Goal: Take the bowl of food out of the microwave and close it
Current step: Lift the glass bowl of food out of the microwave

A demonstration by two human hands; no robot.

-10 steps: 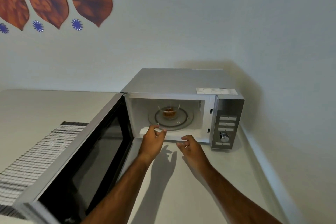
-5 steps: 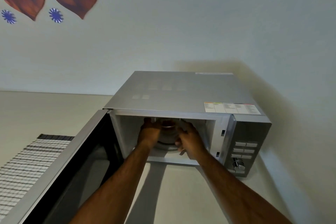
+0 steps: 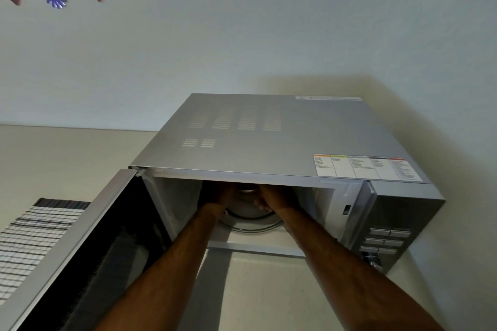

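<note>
The silver microwave stands on the counter in the corner, its door swung wide open to the left. Both my hands reach deep into the cavity above the glass turntable. My left hand and my right hand curl around the two sides of the glass bowl. Only a small strip of the bowl's rim shows between them, under the microwave's top edge. The food in it is hidden.
The control panel with buttons and a knob is at the microwave's right front. A striped woven mat lies on the beige counter to the left. Walls close in behind and to the right.
My hands went from the front of the microwave's opening into the cavity and closed around the bowl. The camera moved closer and higher, so the top edge now hides most of the bowl.
</note>
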